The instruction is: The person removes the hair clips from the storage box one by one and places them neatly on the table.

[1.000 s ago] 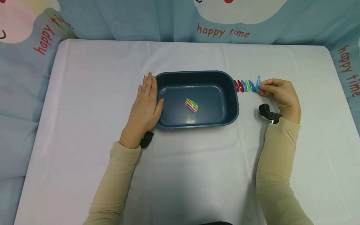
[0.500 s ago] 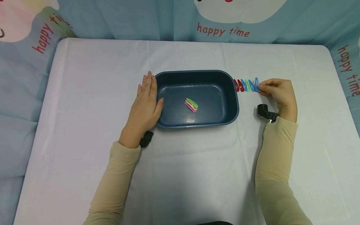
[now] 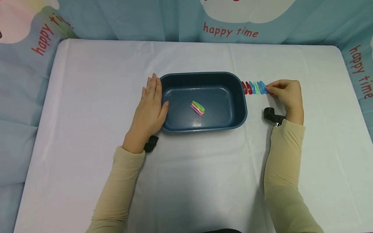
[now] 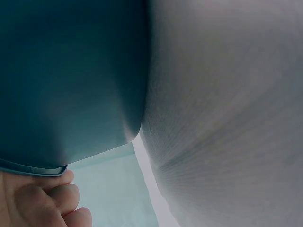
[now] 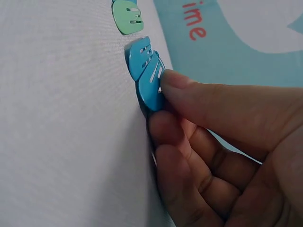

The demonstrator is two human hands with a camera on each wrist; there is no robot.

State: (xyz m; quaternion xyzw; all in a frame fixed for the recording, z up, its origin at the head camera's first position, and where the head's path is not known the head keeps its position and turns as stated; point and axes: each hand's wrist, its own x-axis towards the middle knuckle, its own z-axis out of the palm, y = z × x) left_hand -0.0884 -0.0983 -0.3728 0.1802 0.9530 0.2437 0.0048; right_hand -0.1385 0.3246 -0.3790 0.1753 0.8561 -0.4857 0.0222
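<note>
My right hand point(image 3: 287, 97) pinches a blue snap hair clip point(image 5: 150, 87) between thumb and fingertips, low over the white cloth. That clip touches or overlaps another blue hair clip point(image 5: 137, 57), the last of a short row of clips beside the bin. Leftward in the row come a green clip point(image 3: 256, 87), one more blue, and two red clips point(image 3: 249, 88) nearest the bin wall. With fingers straight, my left hand point(image 3: 148, 108) rests along the left side of the dark blue bin point(image 3: 204, 130). Inside lie green point(image 3: 199, 106), orange and pink clips, close together.
White cloth covers the table point(image 3: 204, 178). A blue curtain point(image 3: 140, 21) with printed red lettering hangs along the back and sides. Black wrist cameras point(image 3: 273, 116) sit at both wrists, the right one close above the cloth.
My right hand has moved left and brought the pinched blue clip from slightly apart and more upright to up against the row's end. The left hand and the bin have stayed put.
</note>
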